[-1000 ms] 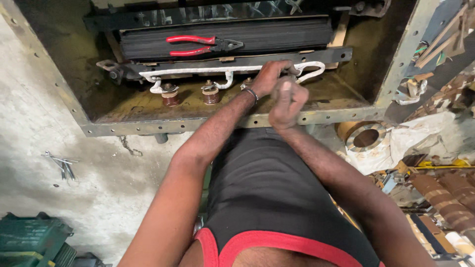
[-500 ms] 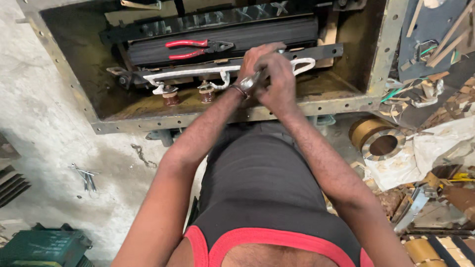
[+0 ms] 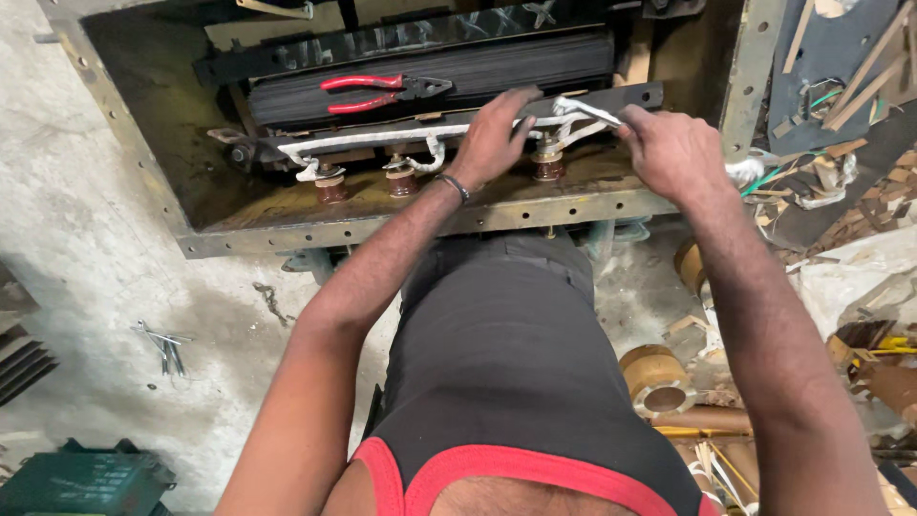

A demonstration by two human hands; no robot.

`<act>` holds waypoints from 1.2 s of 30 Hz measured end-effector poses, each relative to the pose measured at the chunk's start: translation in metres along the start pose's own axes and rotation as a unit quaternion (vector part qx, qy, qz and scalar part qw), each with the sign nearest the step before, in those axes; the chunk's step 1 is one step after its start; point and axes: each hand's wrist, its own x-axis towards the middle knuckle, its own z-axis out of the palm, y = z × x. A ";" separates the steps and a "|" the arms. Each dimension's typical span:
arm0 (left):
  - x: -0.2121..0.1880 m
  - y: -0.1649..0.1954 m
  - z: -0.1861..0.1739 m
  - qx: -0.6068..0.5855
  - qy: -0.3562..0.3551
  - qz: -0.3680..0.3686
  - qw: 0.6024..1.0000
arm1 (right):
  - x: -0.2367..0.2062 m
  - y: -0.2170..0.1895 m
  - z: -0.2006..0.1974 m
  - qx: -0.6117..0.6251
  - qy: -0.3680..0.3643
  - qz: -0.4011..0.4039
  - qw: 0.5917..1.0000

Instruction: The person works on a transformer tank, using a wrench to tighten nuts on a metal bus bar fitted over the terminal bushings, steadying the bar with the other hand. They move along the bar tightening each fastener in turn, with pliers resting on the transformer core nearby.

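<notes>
A rusty open metal tank [image 3: 401, 222] holds a dark laminated core [image 3: 497, 69]. A white cloth-wrapped lead [image 3: 382, 140] runs along the core's front above three brown insulators [image 3: 331, 186]. My left hand [image 3: 492, 139] rests flat over the lead near the third insulator [image 3: 548, 164], fingers apart. My right hand [image 3: 669, 148] grips the looped white end of the lead [image 3: 585, 113] at the right. Red-handled pliers [image 3: 373, 92] lie on top of the core.
Concrete floor surrounds the tank. Loose metal pins [image 3: 164, 344] lie at the left, a green box [image 3: 81, 476] at bottom left. Brown coil spools [image 3: 659, 377], wood strips and scrap crowd the right side.
My two hands, held together over the middle of the lead, have separated. The left now lies on the lead and the right has moved right to its looped end.
</notes>
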 end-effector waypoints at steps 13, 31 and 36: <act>-0.005 -0.027 0.043 0.036 -0.112 -0.043 0.992 | 0.050 0.024 0.048 -0.131 0.060 -0.142 0.979; -0.003 -0.032 0.039 0.138 -0.264 -0.046 0.953 | 0.064 -0.012 0.024 -0.255 -0.127 -0.117 0.951; 0.000 -0.036 0.039 0.115 -0.249 0.015 0.962 | 0.058 -0.030 0.026 -0.235 -0.206 -0.055 0.948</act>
